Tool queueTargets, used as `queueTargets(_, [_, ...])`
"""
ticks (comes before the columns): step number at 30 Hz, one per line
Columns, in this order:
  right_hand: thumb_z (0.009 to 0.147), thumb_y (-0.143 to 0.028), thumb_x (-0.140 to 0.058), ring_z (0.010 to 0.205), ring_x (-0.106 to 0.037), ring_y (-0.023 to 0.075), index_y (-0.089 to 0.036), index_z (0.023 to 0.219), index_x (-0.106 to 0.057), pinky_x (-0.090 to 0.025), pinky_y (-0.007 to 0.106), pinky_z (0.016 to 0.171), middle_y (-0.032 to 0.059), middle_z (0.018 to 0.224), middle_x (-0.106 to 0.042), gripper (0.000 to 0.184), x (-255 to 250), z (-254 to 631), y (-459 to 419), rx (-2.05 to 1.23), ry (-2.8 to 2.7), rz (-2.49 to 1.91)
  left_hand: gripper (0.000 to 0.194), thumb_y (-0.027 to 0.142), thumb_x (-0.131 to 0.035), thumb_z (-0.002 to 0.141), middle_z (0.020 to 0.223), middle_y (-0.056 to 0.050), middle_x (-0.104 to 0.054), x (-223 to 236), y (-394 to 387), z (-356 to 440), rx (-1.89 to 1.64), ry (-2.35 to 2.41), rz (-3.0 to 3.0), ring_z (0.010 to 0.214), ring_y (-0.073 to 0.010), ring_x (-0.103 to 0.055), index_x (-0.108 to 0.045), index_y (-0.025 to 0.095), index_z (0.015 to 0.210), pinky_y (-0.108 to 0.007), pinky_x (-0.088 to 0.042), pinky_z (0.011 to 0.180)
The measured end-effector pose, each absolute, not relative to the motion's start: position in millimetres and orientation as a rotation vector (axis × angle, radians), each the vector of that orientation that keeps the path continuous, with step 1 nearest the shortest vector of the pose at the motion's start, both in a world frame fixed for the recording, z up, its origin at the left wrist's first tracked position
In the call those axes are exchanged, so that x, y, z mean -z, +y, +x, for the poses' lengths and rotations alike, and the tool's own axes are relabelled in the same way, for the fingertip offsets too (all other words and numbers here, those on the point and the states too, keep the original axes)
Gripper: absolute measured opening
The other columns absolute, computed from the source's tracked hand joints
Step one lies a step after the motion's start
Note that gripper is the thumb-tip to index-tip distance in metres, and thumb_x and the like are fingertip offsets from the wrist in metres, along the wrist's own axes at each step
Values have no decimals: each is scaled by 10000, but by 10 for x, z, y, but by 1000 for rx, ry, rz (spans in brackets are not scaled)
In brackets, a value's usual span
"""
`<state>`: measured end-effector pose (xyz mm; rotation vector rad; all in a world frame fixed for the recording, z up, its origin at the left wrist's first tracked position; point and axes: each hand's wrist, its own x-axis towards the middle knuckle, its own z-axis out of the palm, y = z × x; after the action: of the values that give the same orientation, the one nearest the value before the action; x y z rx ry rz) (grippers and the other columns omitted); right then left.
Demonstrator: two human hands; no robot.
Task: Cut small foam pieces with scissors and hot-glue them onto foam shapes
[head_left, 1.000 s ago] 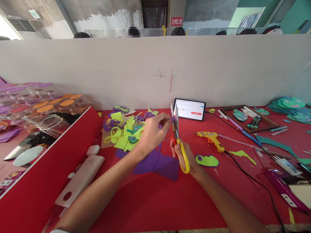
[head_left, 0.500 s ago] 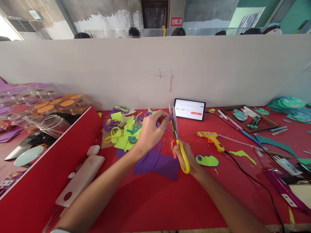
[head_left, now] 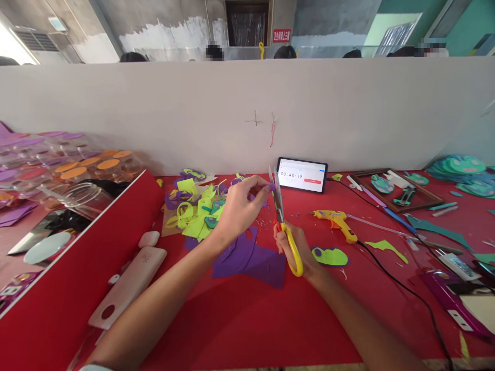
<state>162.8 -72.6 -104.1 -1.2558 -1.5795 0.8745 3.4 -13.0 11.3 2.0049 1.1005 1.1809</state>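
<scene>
While the left hand [head_left: 245,201] pinches a small purple piece [head_left: 272,187] between thumb and fingertip near the centre of the frame, the right hand [head_left: 304,246] is curled around the handles of the scissors [head_left: 284,226], whose blades stand parted, pointing upward at that piece; whether they bite into it, I cannot tell. Cutting looks to be under way and, I judge, unfinished on this piece. Just right of the right hand, a yellow-green cutout [head_left: 332,256] lies flat on the red surface [head_left: 232,319], backed with purple and bearing a purple round at its left end, so it seems complete or nearly so. Plenty of uncut area shows on the purple sheets [head_left: 265,265] below centre.

Counted: one piece in the left hand, one pair of scissors, one yellow glue gun [head_left: 338,221] right of centre, one tablet [head_left: 301,175] behind the scissors. Two such cutouts show clearly, the second [head_left: 193,174] at the back of the scrap heap [head_left: 193,225], left of centre; the left hand may partly hide another. Sheets overlap and scraps tangle too much to count.
</scene>
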Motion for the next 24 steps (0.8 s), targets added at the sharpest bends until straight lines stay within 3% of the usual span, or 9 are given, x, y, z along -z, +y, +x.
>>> queueTargets(9, [878, -885, -338, 488, -449, 138, -248, 738, -414, -378, 283, 487, -30, 556, -466, 657, 1057, 1629, -735, -867, -1590, -1274, 164, 242, -550, 930, 689, 13, -597, -112, -121, 19, -1220, 1100, 1977, 620, -111, -458, -614, 178, 794, -258, -392, 595])
queueTargets(24, [890, -848, -390, 476, -432, 129, -238, 745, -450, -377, 270, 460, -40, 548, -449, 630, 1111, 1639, -722, -889, -1573, -1286, 140, 224, -553, 920, 743, 0, -664, -128, -110, 11, -1228, 1115, 1980, 652, -117, -526, -649, 174, 831, -259, -382, 595])
